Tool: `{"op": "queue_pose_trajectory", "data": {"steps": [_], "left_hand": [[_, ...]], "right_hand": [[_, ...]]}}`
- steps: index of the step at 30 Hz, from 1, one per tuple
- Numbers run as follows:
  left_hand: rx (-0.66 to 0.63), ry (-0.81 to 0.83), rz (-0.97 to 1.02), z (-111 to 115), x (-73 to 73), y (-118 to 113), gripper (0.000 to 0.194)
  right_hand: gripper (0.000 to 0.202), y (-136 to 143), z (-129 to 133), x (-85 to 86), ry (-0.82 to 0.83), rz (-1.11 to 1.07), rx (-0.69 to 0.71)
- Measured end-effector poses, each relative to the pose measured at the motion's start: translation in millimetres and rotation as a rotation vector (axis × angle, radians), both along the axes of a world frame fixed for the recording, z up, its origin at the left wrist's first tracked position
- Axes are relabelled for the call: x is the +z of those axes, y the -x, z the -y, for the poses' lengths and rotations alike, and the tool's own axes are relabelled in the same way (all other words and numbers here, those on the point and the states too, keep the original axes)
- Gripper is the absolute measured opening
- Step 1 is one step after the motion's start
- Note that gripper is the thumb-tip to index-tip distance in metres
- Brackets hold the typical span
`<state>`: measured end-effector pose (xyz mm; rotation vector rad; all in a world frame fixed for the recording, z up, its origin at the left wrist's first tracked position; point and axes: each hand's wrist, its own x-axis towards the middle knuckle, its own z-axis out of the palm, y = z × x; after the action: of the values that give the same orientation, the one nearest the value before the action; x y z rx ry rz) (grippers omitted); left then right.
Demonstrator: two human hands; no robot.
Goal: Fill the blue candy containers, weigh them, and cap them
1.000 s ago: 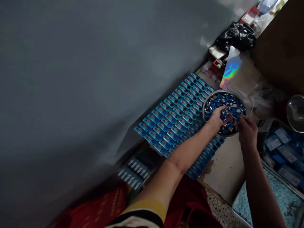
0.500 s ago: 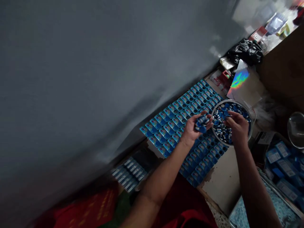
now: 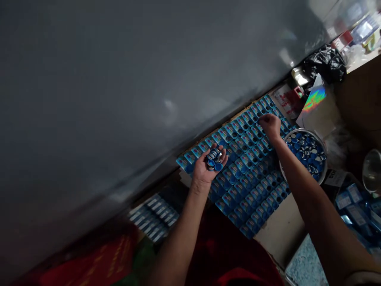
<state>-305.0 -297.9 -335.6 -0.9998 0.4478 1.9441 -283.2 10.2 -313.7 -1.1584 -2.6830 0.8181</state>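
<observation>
My left hand (image 3: 206,167) is palm up, its fingers curled round a pile of small round blue-and-silver discs (image 3: 214,159). It hovers over the near left part of several rows of blue cards (image 3: 247,206). Many of the cards have a dark round spot; others show a blue round at that end. Over the far rows, my right hand (image 3: 270,126) points down with fingertips pinched together at a card; what they hold, if anything, is hidden. Under my right forearm stands a round metal bowl (image 3: 324,174) full of the same kind of discs, partly covered by the arm.
A grey wall (image 3: 119,99) runs along the table's far side. Beyond the cards lie a shiny rainbow-coloured sheet (image 3: 315,99) and a black plastic bag (image 3: 326,63). Blue boxes (image 3: 357,210) fill the right side. Blue-and-white strips (image 3: 154,216) lie lower left.
My right hand has left the bowl and moved left and away, over the far cards. My left hand has moved left with its pile of discs. The view has shifted slightly.
</observation>
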Motion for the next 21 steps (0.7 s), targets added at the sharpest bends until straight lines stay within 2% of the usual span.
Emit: {"op": "queue_pose_trajectory", "data": {"steps": [4, 6, 11, 17, 19, 21], "left_hand": [[-0.003, -0.073, -0.023, -14, 3.4, 3, 0.035], [-0.014, -0.096, -0.029, -25, 5.5, 2, 0.035], [-0.092, -0.094, -0.008, -55, 4.8, 6, 0.036], [-0.157, -0.103, -0.027, -89, -2.5, 9, 0.038], [-0.170, -0.100, -0.025, -97, -1.4, 6, 0.039], [-0.179, -0.116, -0.025, -102, -1.0, 3, 0.041]], "right_hand": [[0.028, 34, -6, -8.5, -0.157, 0.273, 0.219], [0.030, 45, -2, -13.1, -0.195, 0.363, 0.279], [0.025, 64, -6, -16.0, -0.217, 0.534, 0.270], [0.042, 87, -26, -26.5, -0.115, 0.604, 0.226], [0.041, 87, -22, -21.3, -0.141, 0.621, 0.233], [0.034, 80, -12, -7.3, -0.175, 0.592, 0.269]]}}
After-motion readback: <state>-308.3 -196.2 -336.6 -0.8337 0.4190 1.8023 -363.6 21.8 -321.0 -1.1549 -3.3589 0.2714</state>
